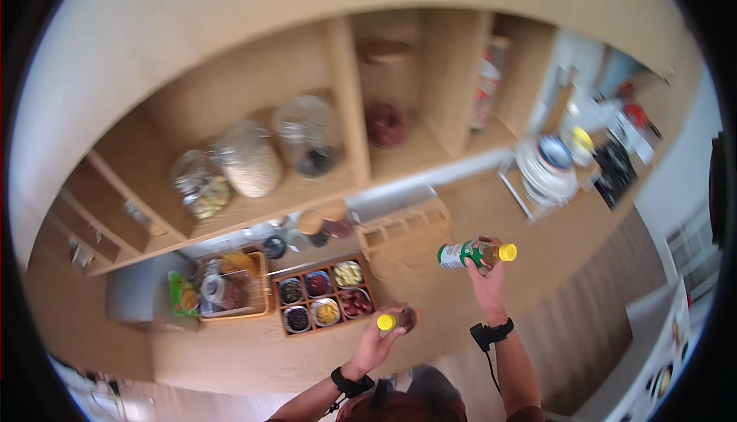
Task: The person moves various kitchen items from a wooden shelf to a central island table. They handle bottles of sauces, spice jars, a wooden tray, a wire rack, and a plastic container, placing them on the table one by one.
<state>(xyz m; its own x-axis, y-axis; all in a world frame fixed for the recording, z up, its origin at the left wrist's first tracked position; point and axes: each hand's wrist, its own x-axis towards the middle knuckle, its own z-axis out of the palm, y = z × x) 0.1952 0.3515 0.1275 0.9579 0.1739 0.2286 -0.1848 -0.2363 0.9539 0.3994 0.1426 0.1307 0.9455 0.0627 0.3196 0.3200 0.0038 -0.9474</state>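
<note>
My left hand (374, 346) is closed around a bottle with a yellow cap (386, 322), just in front of the divided wooden tray (329, 330). In my right hand (488, 284) is a second bottle, yellow-capped and wrapped in a green and white label (460, 254); it is tilted nearly flat, its cap pointing right. Dark or brown contents show through both bottles. Several small bowls of dried foods fill the tray's compartments, among them a bowl of yellow pieces (326, 312). Both wrists wear black straps. To the left of my right hand's bottle stands a light wooden rack (403, 223).
Glass jars of dry food (249, 163) stand on the shelf above the wooden counter (230, 358). Left of the tray is a wicker basket (266, 284) with containers. Stacked dishes (547, 174) and a black item (615, 171) stand at right.
</note>
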